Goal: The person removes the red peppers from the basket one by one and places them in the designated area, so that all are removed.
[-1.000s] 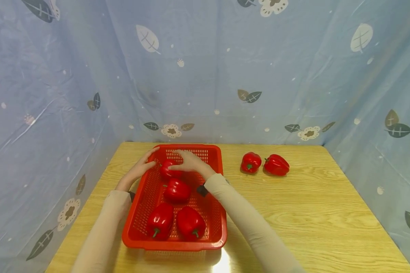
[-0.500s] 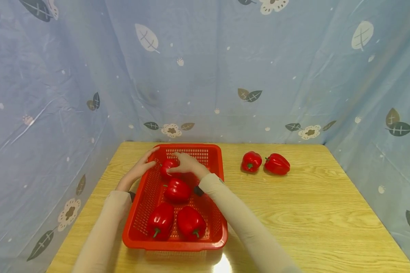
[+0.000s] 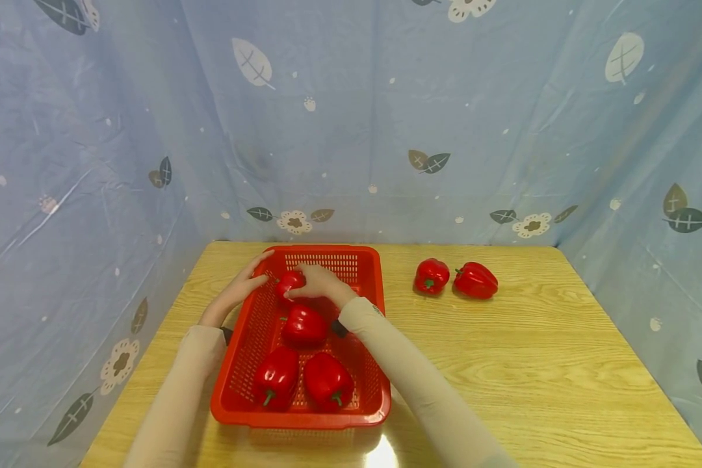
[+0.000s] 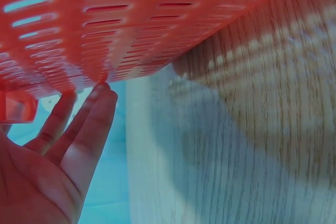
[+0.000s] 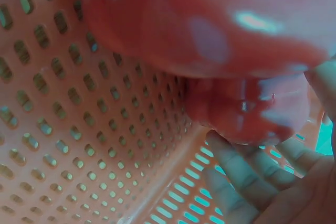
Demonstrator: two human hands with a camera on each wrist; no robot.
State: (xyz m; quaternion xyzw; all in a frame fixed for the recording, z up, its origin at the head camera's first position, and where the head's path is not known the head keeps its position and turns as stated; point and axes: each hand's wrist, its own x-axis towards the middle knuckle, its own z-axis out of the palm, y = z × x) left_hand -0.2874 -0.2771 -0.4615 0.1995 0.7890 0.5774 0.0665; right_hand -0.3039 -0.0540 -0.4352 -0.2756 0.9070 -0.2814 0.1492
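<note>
A red plastic basket (image 3: 301, 419) with slotted walls is set on a wooden table (image 3: 532, 364). Four red peppers are held in it. The farthest pepper (image 3: 289, 284), near the basket's far left corner, is gripped by the person's right hand (image 3: 322, 285), its fingers and thumb curved partway around the sides. Just nearer, the middle pepper (image 3: 304, 326) is laid on its side. At the near end, the front left pepper (image 3: 277, 377) and the front right pepper (image 3: 329, 381) are placed side by side, green stems turned toward the viewer. The basket's left wall is touched from outside by the left hand (image 3: 240, 289), its fingers nearly straight and spread from the thumb. On the table, right of the basket, two more are seen: an upright pepper (image 3: 431, 276) and a tipped pepper (image 3: 476, 281). Everything is backed by a blue patterned cloth (image 3: 351, 117).
</note>
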